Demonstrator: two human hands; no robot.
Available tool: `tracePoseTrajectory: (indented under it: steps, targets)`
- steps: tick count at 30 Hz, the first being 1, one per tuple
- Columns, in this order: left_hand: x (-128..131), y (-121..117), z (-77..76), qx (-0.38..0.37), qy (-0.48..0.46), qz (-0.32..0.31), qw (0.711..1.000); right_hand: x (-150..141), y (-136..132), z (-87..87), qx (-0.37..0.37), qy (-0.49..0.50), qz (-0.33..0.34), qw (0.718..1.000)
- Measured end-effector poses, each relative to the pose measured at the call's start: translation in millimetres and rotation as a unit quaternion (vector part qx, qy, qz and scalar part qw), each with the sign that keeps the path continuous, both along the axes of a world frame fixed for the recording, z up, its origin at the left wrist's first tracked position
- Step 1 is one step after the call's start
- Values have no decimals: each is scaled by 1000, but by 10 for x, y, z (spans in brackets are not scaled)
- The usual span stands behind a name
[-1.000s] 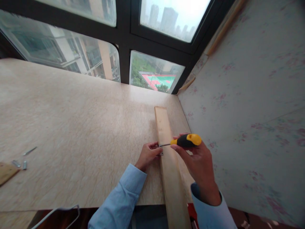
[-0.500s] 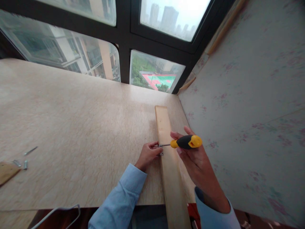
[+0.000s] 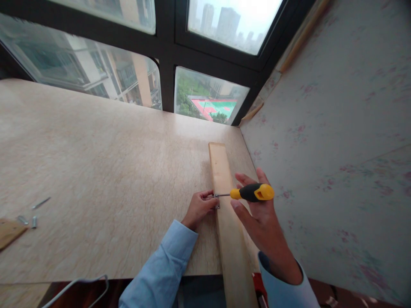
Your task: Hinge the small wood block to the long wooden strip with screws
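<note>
Working over a smooth, cream-veined ledge (image 3: 112, 171), beside a floral-patterned wall (image 3: 337, 128), below dark-framed windows (image 3: 212, 96).
Bending to a long, flat wooden board (image 3: 234, 244) overhanging the front edge, well apart from a wooden piece (image 3: 11, 232); opening the right hand (image 3: 265, 220) loosely around a yellow-and-black screwdriver (image 3: 252, 192); pinching a small metal fitting (image 3: 217, 205) at the board's left edge with the left hand (image 3: 198, 208).

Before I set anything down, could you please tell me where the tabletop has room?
The widest bare patch of tabletop spans from the loose metal pieces to the left hand, and up to the window frame. It is crowded along the wooden board, around the screwdriver and right hand.
</note>
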State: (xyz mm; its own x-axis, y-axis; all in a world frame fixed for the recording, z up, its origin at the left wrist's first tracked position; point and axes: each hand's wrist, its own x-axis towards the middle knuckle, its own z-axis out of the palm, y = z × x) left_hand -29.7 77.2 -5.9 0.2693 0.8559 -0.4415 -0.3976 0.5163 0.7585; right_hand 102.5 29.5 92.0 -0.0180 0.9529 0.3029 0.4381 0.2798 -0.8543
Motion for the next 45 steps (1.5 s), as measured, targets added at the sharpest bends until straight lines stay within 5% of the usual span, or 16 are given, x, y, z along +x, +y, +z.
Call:
tracePoseTrajectory:
  steps: [4,10,19,25,28,33,36,41,45]
  targets:
    - [4,-2,-12,6,6,3,1000,22,-45,14,-47,17,26,998]
    - [1,4,-40,12,18,-6,1000,64,49,35,74,-129,-179,973]
    - [2,18,-75,22,12,-14,1000,114,-74,20,-27,-105,-13,994]
    - [14,20,-98,15,35,-14,999,146,74,52,82,-162,-170,969]
    - [7,18,-81,12,40,-12,999,152,101,82,84,-139,-115,980]
    - [8,13,-65,1,24,-14,1000,166,-15,89,-21,-56,19,998]
    - [18,18,-86,-4,31,-13,999,175,-31,79,-35,-45,-2,998]
    - [23,25,-108,7,47,-18,999,182,97,79,75,-161,-150,973]
    - [13,21,-67,8,29,-19,999,185,101,110,64,-138,-56,987]
